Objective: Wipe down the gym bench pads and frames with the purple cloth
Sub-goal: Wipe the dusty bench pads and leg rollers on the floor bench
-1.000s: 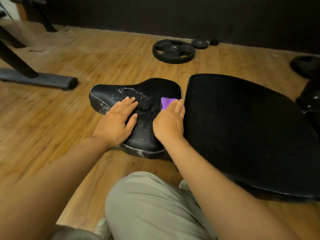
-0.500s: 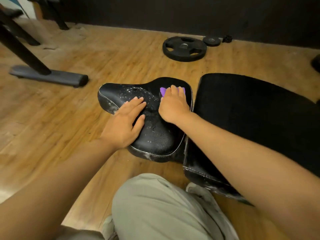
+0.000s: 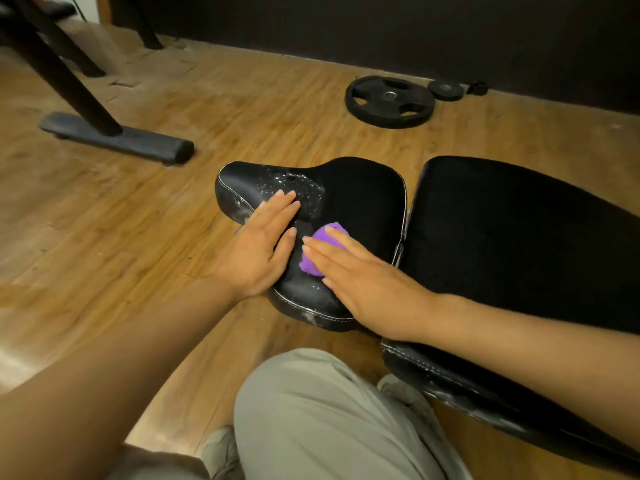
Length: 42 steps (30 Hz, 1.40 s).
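Gym: weight plates (image 3: 389, 101), bench pads (image 3: 502, 237).

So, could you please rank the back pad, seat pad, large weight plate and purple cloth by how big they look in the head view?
1. Back pad, cut off by the frame
2. Seat pad
3. Large weight plate, though it lies farther away, so its real size is unsure
4. Purple cloth, partly under the right hand

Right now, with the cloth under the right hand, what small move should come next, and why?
Probably slide the right hand and purple cloth forward and left, since white droplets lie unwiped on the seat pad beyond the left hand, which lies flat on that pad.
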{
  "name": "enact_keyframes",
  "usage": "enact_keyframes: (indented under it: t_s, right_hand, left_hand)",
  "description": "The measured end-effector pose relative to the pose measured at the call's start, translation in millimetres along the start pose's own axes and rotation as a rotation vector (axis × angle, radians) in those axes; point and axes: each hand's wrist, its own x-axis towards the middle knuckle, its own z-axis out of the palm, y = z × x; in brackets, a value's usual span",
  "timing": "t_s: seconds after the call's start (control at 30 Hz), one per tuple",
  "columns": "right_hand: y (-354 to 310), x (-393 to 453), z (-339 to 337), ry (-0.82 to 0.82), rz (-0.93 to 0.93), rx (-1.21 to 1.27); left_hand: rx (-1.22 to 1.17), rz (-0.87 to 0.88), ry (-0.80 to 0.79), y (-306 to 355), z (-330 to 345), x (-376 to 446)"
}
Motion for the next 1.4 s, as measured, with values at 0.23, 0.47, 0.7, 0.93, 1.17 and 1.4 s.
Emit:
enact_keyframes:
  t_s: [0.23, 0.47, 0.7, 0.93, 1.17, 1.4]
  right_hand:
    - [71, 97, 7, 0.006, 0.400, 0.213]
    - [55, 90, -3, 0.039, 0.315, 0.160]
    - [48, 25, -14, -0.093, -0.151, 0.216]
    - [90, 126, 4, -0.002, 0.148, 0.308]
    - [92, 179, 15, 0.014, 0.338, 0.270]
    - [60, 60, -3, 0.014, -0.081, 0.258]
  left_hand:
    - [0.073, 0.003, 0.015, -1, 2, 0]
    - [0.161, -0.084, 0.108, 11, 3, -6]
    - [0.141, -0.144, 0.145, 12, 5, -11]
    - [0.134, -0.148, 0.168, 12, 7, -10]
    - [0.126, -0.154, 0.162, 12, 7, -9]
    - [0.117, -0.158, 0.187, 12, 8, -10]
